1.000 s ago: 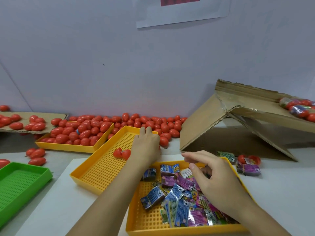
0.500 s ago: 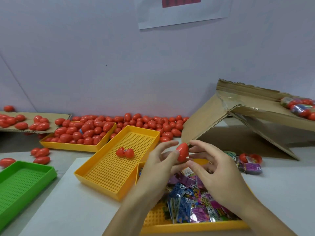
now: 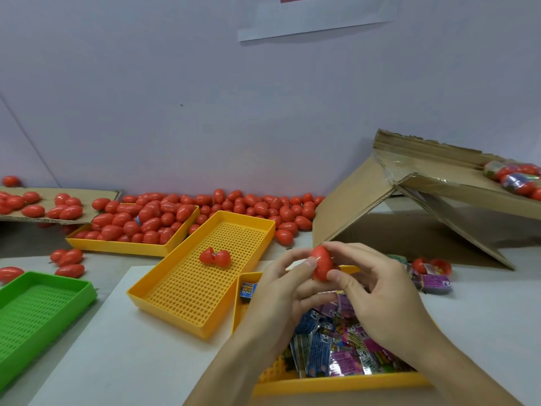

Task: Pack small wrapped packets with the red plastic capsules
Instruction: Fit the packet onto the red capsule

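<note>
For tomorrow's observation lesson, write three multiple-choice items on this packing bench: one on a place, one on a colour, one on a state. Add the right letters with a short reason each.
1. Where does the opened capsule lie?
A. in the middle yellow tray
B. in the green tray
C. on the cardboard flap

2. What colour is the tray at the far left?
A. blue
B. green
C. white

3. What state is the capsule in the hands in?
A. split in two halves
B. closed, held by both hands
C. lying loose among the packets

Key: 1 A, it rests on that tray's perforated floor. 2 B, its walls are plainly green. 3 B, the left hand and right hand pinch one whole capsule.
</note>
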The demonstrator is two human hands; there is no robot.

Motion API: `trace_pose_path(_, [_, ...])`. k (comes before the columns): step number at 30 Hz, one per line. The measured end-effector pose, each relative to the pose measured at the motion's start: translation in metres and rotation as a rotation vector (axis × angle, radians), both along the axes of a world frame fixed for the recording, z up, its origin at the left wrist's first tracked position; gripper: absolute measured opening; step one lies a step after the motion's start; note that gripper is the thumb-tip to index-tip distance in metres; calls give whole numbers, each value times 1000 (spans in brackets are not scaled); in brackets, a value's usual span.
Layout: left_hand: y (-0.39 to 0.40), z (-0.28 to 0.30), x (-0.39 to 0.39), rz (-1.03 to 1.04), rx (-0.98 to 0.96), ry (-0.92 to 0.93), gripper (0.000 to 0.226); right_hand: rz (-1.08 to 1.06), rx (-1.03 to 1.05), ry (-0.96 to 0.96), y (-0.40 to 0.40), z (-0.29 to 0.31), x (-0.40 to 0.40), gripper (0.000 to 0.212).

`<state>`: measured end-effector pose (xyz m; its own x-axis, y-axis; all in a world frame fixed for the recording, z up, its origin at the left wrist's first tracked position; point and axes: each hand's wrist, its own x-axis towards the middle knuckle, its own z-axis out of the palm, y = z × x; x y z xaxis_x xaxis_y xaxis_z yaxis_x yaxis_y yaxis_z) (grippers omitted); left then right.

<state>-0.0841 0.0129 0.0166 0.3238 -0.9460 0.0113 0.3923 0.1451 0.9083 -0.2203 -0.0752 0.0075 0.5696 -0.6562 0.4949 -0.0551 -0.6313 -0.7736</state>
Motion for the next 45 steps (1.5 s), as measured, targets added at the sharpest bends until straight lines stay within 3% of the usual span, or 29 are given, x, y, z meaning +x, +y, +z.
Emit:
trace_pose_path(8, [2, -3, 1, 138, -6, -327, 29, 42, 99, -3, 0, 0, -1, 35])
trace_pose_path(11, [2, -3, -1, 184, 21, -503, 32, 32, 160, -5, 3, 1, -1, 52])
trace_pose_path(13, [2, -4, -3, 193, 34, -585, 33, 29, 213, -6, 2, 1, 0, 46])
trace_pose_path(17, [2, -2, -3, 163, 29, -554, 31, 53, 381, -75, -4, -1, 2, 26])
trace_pose_path(25, [2, -2, -1, 224, 14, -569, 27, 70, 401, -129, -2, -1, 3, 28])
trace_pose_path(30, [2, -3, 3, 338, 49, -460, 33, 16, 377, -183, -4, 2, 2, 26])
trace_pose_path(34, [1, -2, 6, 411, 64, -387, 28, -92, 119, 52, -6, 3, -3, 25])
trace_pose_path(38, [1, -3, 10, 471, 91, -360, 19, -91, -192, 329, 3, 2, -2, 9])
trace_pose_path(42, [1, -5, 11, 468, 104, -383, 15, -50, -263, 579, 9, -6, 2, 25])
trace_pose_path(45, [1, -6, 11, 466, 105, -396, 16, -58, -277, 576, 8, -5, 1, 18])
